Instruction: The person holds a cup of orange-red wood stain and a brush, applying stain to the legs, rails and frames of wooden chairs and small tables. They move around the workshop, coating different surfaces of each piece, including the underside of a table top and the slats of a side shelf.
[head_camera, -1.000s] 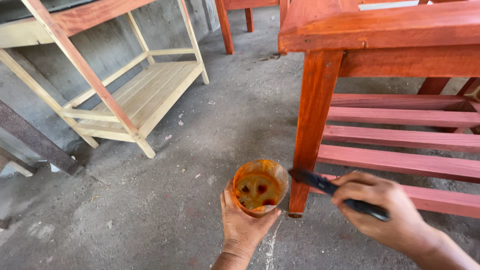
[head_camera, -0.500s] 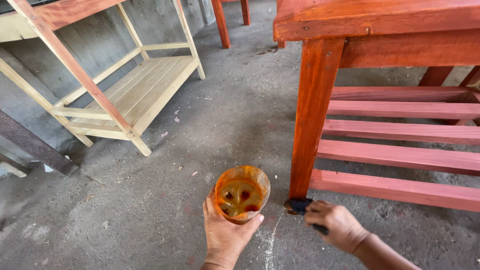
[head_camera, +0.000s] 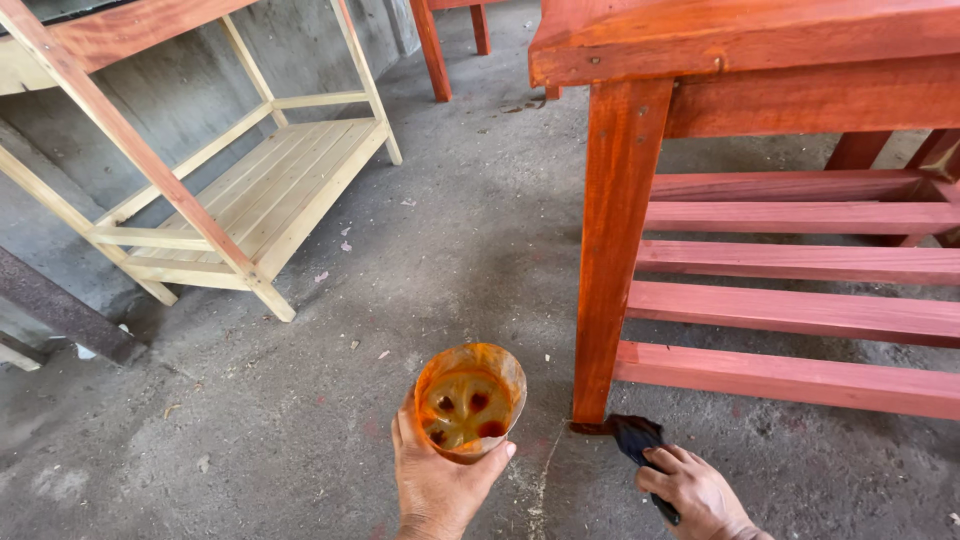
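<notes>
Low down, near the concrete floor (head_camera: 480, 220), both hands work at the foot of a red-stained wooden table (head_camera: 740, 40).

Left hand (head_camera: 440, 480): fingers wrapped closed around a cut-off plastic cup (head_camera: 470, 400), gripped from below and behind, thumb on the near side. Cup held upright, clear of the floor, just left of the table's front leg (head_camera: 612, 250). Inside, a shallow pool of orange-brown stain with darker red blotches; walls smeared orange.

Right hand (head_camera: 695, 490): fingers curled shut on the dark handle of a brush (head_camera: 635, 440). Brush head, dark and wet-looking, is pressed against the floor at the very foot of the front leg, touching or nearly touching the leg's base; cannot tell which. A small dark smear on the floor beside the foot.

Table: top, leg and apron glossy orange-red. Lower shelf of four slats (head_camera: 800, 260) runs off to the right, a duller red than the leg.

Far left, well apart from the hands: an unstained pale wooden rack (head_camera: 250, 200) with a slatted bottom shelf, standing against a grey wall. One diagonal member of it carries red stain. Behind, at the top edge, two more red legs (head_camera: 432, 50) of another piece.

Floor grey, dusty, scattered with small chips and scraps.
</notes>
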